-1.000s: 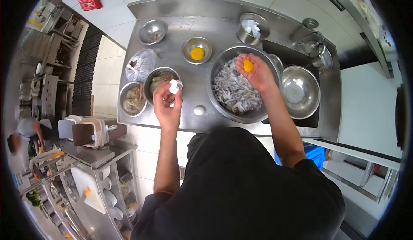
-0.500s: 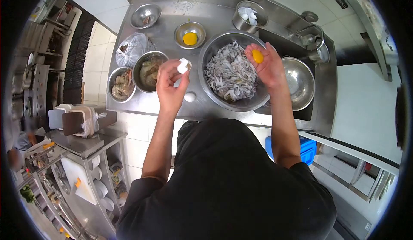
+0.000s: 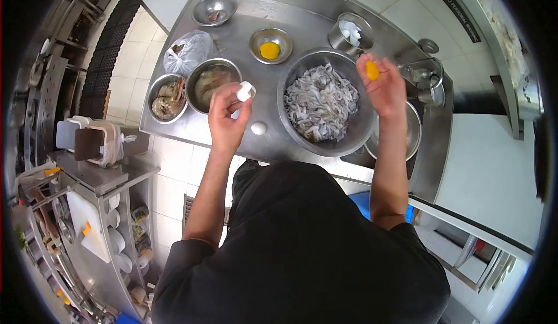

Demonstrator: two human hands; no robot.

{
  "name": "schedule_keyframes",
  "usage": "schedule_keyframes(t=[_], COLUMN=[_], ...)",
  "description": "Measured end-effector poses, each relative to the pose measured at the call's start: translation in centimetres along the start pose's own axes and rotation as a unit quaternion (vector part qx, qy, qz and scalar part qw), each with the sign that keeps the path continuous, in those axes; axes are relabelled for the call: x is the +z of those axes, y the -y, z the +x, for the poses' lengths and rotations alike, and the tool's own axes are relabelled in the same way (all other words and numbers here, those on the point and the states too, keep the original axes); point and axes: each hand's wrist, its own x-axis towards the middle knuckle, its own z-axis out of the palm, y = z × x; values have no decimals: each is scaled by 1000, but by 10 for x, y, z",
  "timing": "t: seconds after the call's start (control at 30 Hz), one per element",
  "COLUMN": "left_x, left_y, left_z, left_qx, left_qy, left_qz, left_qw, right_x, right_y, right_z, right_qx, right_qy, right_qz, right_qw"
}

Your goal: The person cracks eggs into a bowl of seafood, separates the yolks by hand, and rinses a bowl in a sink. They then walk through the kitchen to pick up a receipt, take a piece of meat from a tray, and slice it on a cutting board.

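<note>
Pinched in the fingers of my left hand (image 3: 226,117) is a white, broken eggshell (image 3: 246,91). My right hand (image 3: 386,94) is palm up and cupped, and an egg yolk (image 3: 372,70) lies on its fingers. It is above the right rim of a large metal bowl (image 3: 285,127) filled with grey-white cut squid (image 3: 322,103). A whole white egg (image 3: 258,128) rests on the counter near my left wrist. Beyond it, a small metal bowl (image 3: 285,40) contains yellow yolk (image 3: 269,50). White eggshells (image 3: 350,31) sit in a metal pot (image 3: 342,43) at the back.
Left on the steel counter (image 3: 256,19) are two bowls of shrimp, one shallow (image 3: 153,112) and one deeper (image 3: 237,67), a tied plastic bag (image 3: 192,54) and a small bowl (image 3: 200,5). A metal colander (image 3: 414,132) sits in the sink at right.
My right hand has moved up and right with the yolk, towards the bowl's rim. The left hand still pinches the eggshell. The whole view has shifted and turned slightly.
</note>
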Motion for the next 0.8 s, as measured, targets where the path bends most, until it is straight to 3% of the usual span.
schedule_keyframes(t=[0.17,0.37,0.5,0.7,0.8], left_x=[-2,-13,-22,-40,-52], left_y=[-4,-3,-5,-10,-9], left_z=[0,0,-5,-25,-39], left_qx=[6,1,1,-11,-27], left_qy=[0,-16,-33,-49,-57], left_qz=[-1,5,15,78,97], left_qw=[1000,1000,999,996,993], right_x=[-22,17,33,4,4], right_y=[-40,-49,-87,-177,-192], right_z=[26,68,137,236,254], right_qx=[41,32,65,128,153], right_qy=[-69,-25,28,-59,-94], right_qz=[21,-10,-98,-354,-423], right_qw=[997,999,993,925,888])
